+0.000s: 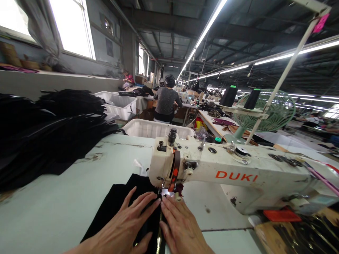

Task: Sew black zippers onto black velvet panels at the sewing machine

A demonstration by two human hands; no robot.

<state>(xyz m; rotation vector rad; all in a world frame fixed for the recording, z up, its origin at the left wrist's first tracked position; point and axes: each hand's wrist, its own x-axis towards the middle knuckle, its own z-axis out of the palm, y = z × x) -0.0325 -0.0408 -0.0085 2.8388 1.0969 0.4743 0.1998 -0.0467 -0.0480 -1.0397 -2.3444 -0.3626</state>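
A white sewing machine with red DUKI lettering stands over the table, its needle area lit. Beneath the needle end lies a piece of black fabric, with a shiny gold strip running along it toward me. My left hand lies flat on the black fabric, fingers spread, tips just left of the needle area. On the other side of the gold strip, my right hand rests with fingers stretched out, tips close to the presser foot. The needle itself is too small to make out.
Stacked black pieces cover the table's left side. Behind the machine stands a white plastic bin. Black thread cones and a green fan are at the right. A co-worker sits ahead. Gold strips lie lower right.
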